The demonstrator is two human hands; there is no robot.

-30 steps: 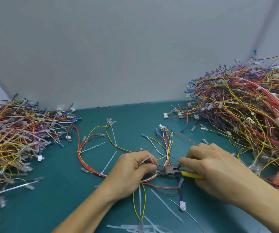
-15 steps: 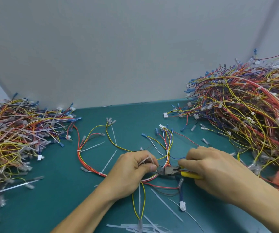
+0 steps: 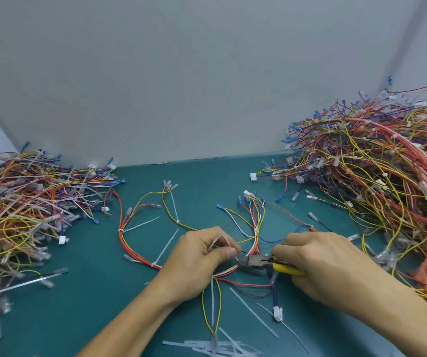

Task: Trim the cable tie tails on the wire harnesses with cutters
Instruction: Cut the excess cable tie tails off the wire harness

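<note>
A wire harness (image 3: 140,233) of red, yellow, white and blue wires lies spread on the green table (image 3: 83,300). My left hand (image 3: 197,264) pinches its bundle and a white cable tie tail (image 3: 219,239) between thumb and fingers. My right hand (image 3: 320,266) grips the yellow-handled cutters (image 3: 261,261), whose dark jaws sit at the bundle right beside my left thumb. Several untrimmed white tie tails (image 3: 166,246) stick out along the harness to the left.
A tall heap of harnesses (image 3: 377,191) fills the right side. Another heap (image 3: 19,210) with long tie tails covers the left. Cut tie tails (image 3: 215,346) lie at the near edge. A grey wall (image 3: 181,78) backs the table.
Almost nothing differs. Both hands stay at the same spot on the bundle, with the cutter jaws still at the tie by my left thumb.
</note>
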